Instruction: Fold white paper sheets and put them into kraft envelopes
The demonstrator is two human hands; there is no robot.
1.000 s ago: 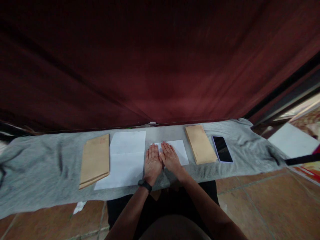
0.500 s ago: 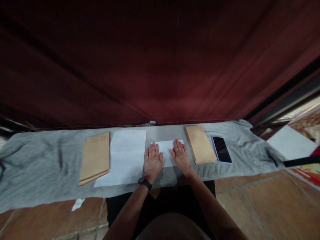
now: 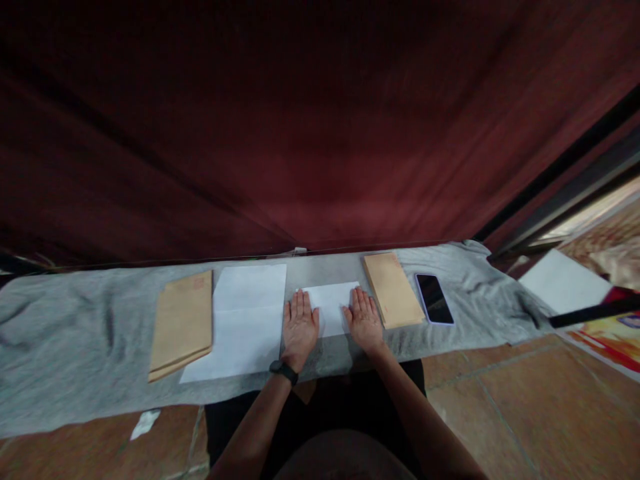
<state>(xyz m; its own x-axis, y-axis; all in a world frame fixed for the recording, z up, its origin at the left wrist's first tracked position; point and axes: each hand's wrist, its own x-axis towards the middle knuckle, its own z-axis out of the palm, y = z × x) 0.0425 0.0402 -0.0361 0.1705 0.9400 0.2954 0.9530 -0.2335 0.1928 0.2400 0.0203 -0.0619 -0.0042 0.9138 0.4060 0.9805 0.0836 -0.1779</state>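
A small folded white paper (image 3: 330, 303) lies on a grey cloth (image 3: 90, 333) before me. My left hand (image 3: 300, 329) lies flat on its left end, fingers stretched out. My right hand (image 3: 365, 321) lies flat on its right end, fingers stretched out too. A black band sits on my left wrist. Neither hand grips anything.
A larger stack of white sheets (image 3: 245, 320) lies left of my hands, with brown envelopes (image 3: 183, 323) beyond it. Another stack of brown envelopes (image 3: 393, 290) and a dark phone (image 3: 434, 298) lie to the right. A dark red curtain (image 3: 320, 133) hangs behind.
My right hand has slid to the right along the folded paper, away from my left hand. The left hand has stayed flat in place.
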